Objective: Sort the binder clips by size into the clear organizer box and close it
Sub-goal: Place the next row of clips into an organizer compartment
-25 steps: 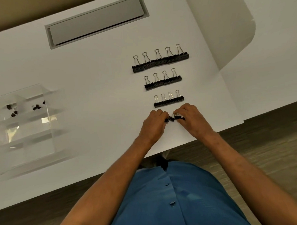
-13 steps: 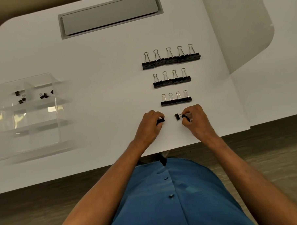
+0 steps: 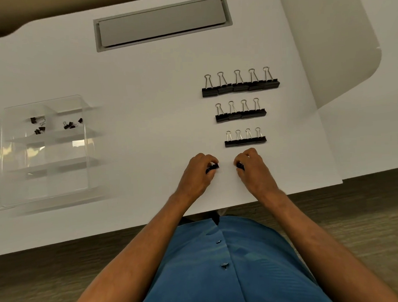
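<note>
While most of the sorting is yet to be done, we judge the task to be at an early stage. Our left hand [image 3: 200, 171] curls its fingers [image 3: 213, 161] round a few small black clips [image 3: 213, 167], and our right hand [image 3: 253, 168] pinches another small clip [image 3: 239, 165] between thumb and curled fingers; both hands rest low on the white surface [image 3: 145, 89], near its front edge and a little apart from each other.

Beyond the hands, three rows of binder clips lie untouched. The farthest row [image 3: 240, 86] has five of the largest, the middle row [image 3: 240, 114] four medium ones, and the nearest row [image 3: 245, 140] four smaller ones, just beyond our knuckles. Each row runs left to right, rising slightly toward the right, with the black bodies side by side and touching. Every clip's long axis runs away from us, its wire handles pointing to the far side of the surface and its black body toward us.

Well to the left sits the clear organizer box [image 3: 45, 148], open, its lid seemingly folded out at the frame's left edge. Only its two far compartments hold anything: a handful of tiny clips [image 3: 38, 126] in one and a few more [image 3: 71, 124] in the next. The other compartments look bare.

What remains, as we judge it: carry the held clips to the box, move all three rows into their own compartments, and close it.
</note>
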A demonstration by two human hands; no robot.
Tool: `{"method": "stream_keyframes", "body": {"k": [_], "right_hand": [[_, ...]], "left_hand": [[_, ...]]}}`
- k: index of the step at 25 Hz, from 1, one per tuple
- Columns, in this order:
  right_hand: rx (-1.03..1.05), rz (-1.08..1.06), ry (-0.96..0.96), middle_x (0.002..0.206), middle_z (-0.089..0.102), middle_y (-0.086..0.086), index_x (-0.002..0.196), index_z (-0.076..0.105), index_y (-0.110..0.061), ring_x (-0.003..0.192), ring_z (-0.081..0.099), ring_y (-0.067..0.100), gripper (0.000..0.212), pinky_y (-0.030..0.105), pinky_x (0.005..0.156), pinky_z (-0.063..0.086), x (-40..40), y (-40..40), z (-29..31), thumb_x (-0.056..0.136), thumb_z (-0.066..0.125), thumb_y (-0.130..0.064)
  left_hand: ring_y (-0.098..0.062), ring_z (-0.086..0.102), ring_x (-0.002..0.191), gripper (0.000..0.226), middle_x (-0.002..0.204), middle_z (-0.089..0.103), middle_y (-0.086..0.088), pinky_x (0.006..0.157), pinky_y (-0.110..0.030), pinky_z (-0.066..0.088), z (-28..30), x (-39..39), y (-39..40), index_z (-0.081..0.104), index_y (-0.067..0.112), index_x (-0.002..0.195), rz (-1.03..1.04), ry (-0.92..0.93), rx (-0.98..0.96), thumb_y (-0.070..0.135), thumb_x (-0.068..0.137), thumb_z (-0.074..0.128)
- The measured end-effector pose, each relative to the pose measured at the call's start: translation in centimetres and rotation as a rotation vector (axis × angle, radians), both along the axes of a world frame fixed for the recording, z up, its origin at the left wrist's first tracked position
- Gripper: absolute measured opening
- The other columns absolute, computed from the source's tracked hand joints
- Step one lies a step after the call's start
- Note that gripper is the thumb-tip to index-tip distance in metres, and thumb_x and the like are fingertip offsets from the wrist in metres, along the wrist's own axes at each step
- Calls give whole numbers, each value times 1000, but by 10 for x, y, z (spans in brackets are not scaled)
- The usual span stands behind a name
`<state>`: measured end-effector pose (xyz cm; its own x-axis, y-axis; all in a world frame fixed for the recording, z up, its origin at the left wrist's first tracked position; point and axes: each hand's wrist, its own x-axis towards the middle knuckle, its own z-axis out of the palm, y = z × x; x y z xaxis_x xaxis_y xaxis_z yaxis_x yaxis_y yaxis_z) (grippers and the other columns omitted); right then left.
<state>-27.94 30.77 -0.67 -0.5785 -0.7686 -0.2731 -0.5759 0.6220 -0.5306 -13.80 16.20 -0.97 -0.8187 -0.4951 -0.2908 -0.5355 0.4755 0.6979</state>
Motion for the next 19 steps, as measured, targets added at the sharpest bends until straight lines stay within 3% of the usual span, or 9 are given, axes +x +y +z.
{"method": "stream_keyframes", "body": {"k": [2, 4, 6, 8, 10, 15, 19], "right_hand": [[33, 13, 13, 109, 49, 4, 101, 62, -12, 94, 51, 20, 15, 28, 76, 50, 3, -6, 0, 90, 65, -2], [19, -86, -113, 105, 51, 1, 99, 63, -14, 89, 54, 16, 15, 18, 72, 47, 6, -13, 2, 88, 67, -4], [-53, -342, -461, 101, 59, 3, 100, 66, -15, 86, 61, 15, 16, 16, 71, 51, 11, -27, 9, 88, 69, -5], [-197, -649, -953, 96, 64, 7, 101, 67, -9, 83, 64, 18, 13, 23, 72, 58, 23, -47, 23, 90, 68, 0], [-293, -836, -1285, 93, 65, 10, 100, 68, -5, 83, 62, 19, 10, 25, 74, 58, 38, -68, 32, 92, 66, 2], [-415, -922, -1668, 109, 69, 17, 104, 66, -3, 99, 68, 22, 15, 28, 73, 59, 80, -124, 51, 95, 54, -7], [-397, -836, -1621, 84, 64, 11, 89, 63, -4, 75, 64, 18, 18, 28, 62, 57, 117, -175, 70, 93, 47, -10]], "left_hand": [[-4, 51, 87, 23, 105, 60, 3, 74, -4, 37, 3, 4, -5, 65, 22, 116, 40, 1, 40, 16, 94, 67], [-6, 53, 82, 23, 101, 60, 5, 72, -7, 40, 10, 7, -11, 67, 22, 114, 130, 9, 123, 16, 92, 68], [-9, 57, 81, 22, 98, 62, 5, 74, -16, 48, 19, 11, -21, 68, 23, 111, 265, 38, 261, 14, 90, 71], [-11, 61, 80, 22, 94, 64, 4, 78, -29, 57, 31, 18, -31, 70, 23, 109, 381, 89, 431, 13, 89, 72], [-10, 63, 78, 23, 92, 65, 5, 81, -33, 59, 45, 27, -42, 70, 23, 109, 419, 146, 528, 14, 88, 72], [-8, 60, 90, 26, 103, 66, 6, 84, -20, 51, 75, 48, -67, 69, 23, 113, 287, 177, 307, 13, 88, 69], [-5, 54, 104, 31, 112, 62, 5, 91, -19, 45, 88, 85, -97, 64, 24, 124, 143, 145, 45, 16, 94, 62]]}}
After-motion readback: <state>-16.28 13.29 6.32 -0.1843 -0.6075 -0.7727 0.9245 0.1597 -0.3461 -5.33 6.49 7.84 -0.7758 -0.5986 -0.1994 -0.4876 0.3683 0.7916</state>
